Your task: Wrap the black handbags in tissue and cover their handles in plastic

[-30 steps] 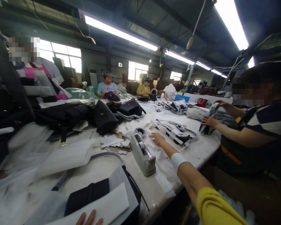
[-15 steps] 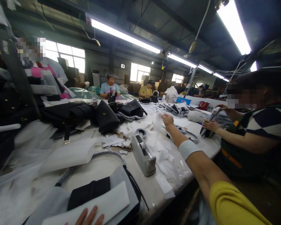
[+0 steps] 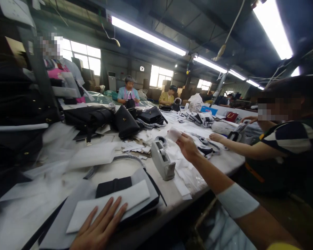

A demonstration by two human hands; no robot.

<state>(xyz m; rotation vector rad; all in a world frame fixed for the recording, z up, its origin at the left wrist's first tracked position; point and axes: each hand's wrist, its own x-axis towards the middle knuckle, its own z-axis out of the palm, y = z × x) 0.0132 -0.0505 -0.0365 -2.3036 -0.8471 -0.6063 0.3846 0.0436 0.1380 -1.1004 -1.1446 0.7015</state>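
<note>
My left hand (image 3: 100, 222) lies flat, fingers spread, on a folded white foam sheet (image 3: 134, 197). Beneath the foam is a black bag (image 3: 114, 186) with thin whitish paper (image 3: 56, 225) around it; its wrapped handle (image 3: 129, 159) arches away from me. Out over the table, my right hand (image 3: 187, 146) pinches a thin, translucent white sheet (image 3: 174, 134) between thumb and fingers. A grey tape dispenser (image 3: 161, 161) stands between my hands, nearer the right one.
Black bags (image 3: 126, 121) and a pile of small white cards (image 3: 133, 146) lie beyond my hands. More black bags (image 3: 15, 100) are stacked at left. A co-worker's arm (image 3: 233, 145) reaches over the table from the right. Other people sit at the far end.
My right hand has drawn back towards me with the thin sheet. More of my left hand shows on the foam. The co-worker's hand at right has reached out leftward.
</note>
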